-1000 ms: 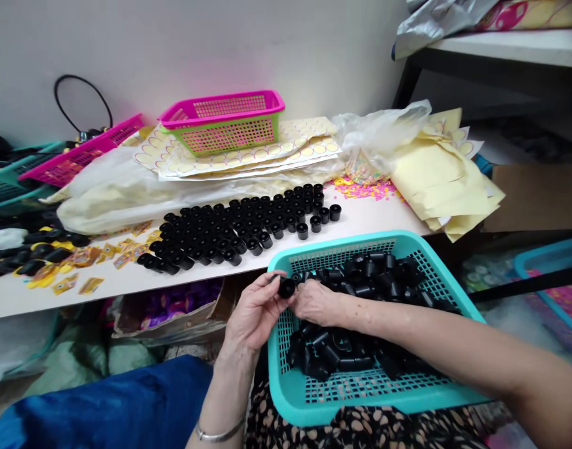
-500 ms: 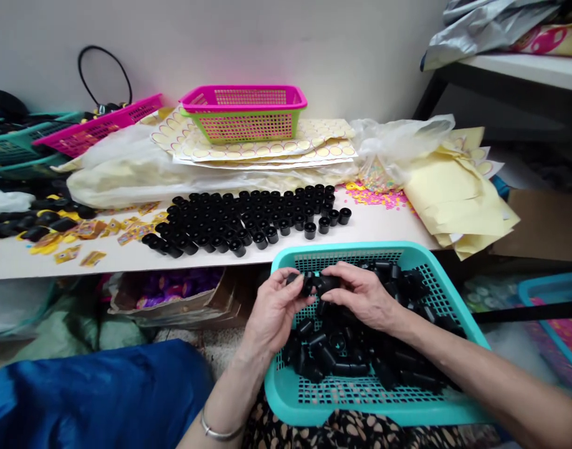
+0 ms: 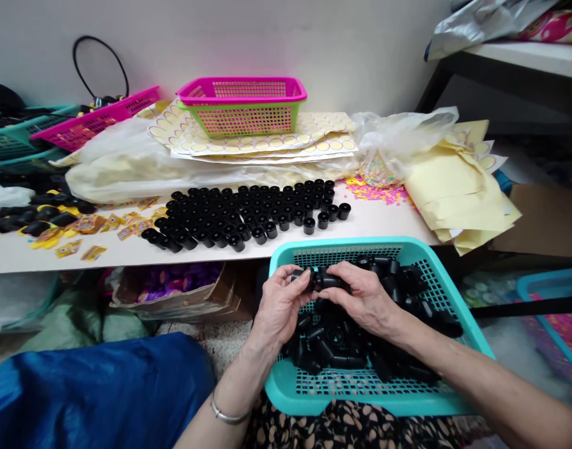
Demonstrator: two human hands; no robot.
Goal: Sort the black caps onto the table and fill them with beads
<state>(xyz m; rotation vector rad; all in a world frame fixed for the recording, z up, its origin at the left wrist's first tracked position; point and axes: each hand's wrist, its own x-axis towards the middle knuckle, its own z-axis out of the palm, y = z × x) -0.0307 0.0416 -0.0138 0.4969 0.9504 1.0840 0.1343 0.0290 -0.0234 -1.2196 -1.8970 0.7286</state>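
My left hand is closed around a small black plastic cylinder above the turquoise basket. Facing it, my right hand pinches another black plastic cylinder from the right. The two pieces meet end to end between my fingers; whether they are joined I cannot tell. Below, the turquoise basket rests on my lap, holding a heap of loose black plastic cylinders. On the table, many short black cups stand upright in close rows.
A pink basket nested in a green one sits on printed sheets at the back. Yellow paper and pink-yellow bits lie to the right. Left are small orange packets. A cardboard box stands under the table.
The two black pieces between my hands now line up closer together, end to end. My right fingers have shifted slightly on theirs. The view has tilted a little.
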